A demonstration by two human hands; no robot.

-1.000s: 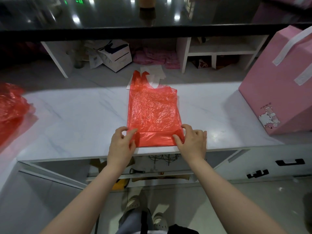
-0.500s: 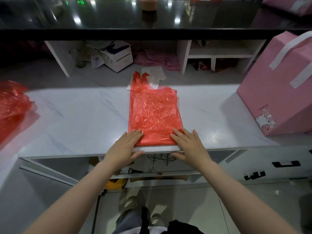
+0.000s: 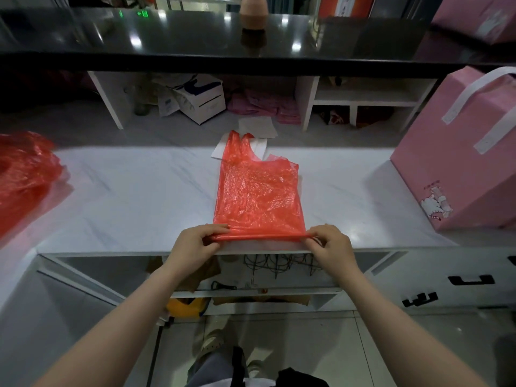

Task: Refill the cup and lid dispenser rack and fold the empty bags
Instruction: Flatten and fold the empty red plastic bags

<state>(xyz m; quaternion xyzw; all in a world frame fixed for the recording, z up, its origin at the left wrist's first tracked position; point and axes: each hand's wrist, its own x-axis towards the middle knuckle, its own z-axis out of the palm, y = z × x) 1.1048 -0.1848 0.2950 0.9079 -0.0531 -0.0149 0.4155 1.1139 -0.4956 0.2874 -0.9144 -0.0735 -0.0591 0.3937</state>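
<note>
A red plastic bag (image 3: 257, 191) lies flat on the white marble counter (image 3: 134, 196), its handles pointing away from me. The bag's near edge is rolled into a thin tube at the counter's front edge. My left hand (image 3: 195, 244) pinches the left end of that roll. My right hand (image 3: 329, 245) pinches the right end. Some white paper sheets (image 3: 258, 127) lie beyond the handles.
A crumpled red bag (image 3: 25, 174) lies at the counter's left end. A tall pink carrier bag (image 3: 458, 152) stands at the right. A black upper counter (image 3: 195, 40) with a beige cup (image 3: 252, 11) runs across the back, with white shelves and a box (image 3: 203, 99) beneath it.
Both hands went from pressing flat on the bag's near edge to pinching it, and that edge is now rolled up into a thin tube.
</note>
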